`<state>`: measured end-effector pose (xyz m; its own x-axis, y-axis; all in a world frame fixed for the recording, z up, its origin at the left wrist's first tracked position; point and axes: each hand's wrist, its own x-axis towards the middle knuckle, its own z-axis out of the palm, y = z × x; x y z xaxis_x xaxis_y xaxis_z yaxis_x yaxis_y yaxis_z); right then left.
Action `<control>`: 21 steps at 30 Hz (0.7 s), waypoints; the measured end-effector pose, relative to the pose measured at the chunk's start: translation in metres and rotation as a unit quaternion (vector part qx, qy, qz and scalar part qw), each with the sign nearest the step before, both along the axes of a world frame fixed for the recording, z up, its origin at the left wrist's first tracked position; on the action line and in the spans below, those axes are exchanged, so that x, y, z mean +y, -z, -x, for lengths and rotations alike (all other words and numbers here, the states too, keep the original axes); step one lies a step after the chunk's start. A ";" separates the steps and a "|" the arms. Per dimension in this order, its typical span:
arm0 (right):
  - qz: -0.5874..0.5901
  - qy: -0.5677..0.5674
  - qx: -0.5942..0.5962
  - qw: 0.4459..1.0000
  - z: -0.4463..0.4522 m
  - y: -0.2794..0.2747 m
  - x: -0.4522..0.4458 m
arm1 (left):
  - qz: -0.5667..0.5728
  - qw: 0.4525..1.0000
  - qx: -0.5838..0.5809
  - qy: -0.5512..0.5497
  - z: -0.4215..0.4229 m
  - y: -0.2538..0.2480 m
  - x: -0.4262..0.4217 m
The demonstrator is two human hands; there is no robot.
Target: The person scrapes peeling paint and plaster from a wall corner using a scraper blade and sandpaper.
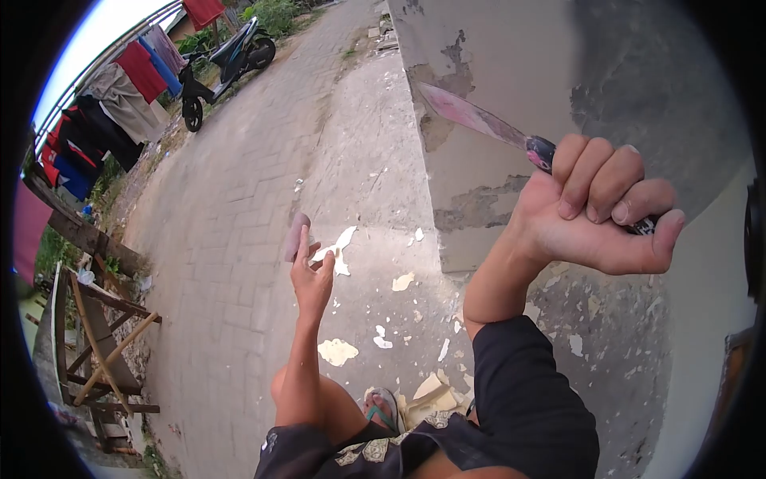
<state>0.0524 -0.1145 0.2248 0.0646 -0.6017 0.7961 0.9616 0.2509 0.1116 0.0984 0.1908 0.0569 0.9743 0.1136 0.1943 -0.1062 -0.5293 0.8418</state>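
My right hand is closed round the dark handle of a knife, raised in front of the wall. Its long blade points up and left and has pinkish stains. Lower and to the left, my left hand is held out over the paving, with a greyish-pink oblong block at its fingertips. The fingers look partly bent around the block. Behind my right hand, the wall has patches where paint has come off, baring rough grey.
Paint flakes litter the concrete around my sandalled foot. A paved lane runs up the left, with a parked motorbike, hanging laundry and a wooden frame beside it.
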 end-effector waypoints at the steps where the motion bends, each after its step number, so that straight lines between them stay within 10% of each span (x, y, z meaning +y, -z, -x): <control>1: 0.004 0.002 0.009 1.000 -0.002 0.000 -0.001 | -0.005 1.000 -0.016 0.002 -0.002 0.002 0.000; 21: -0.106 0.028 0.204 0.973 -0.022 0.010 0.044 | 0.020 0.998 -0.051 0.028 0.003 0.003 -0.013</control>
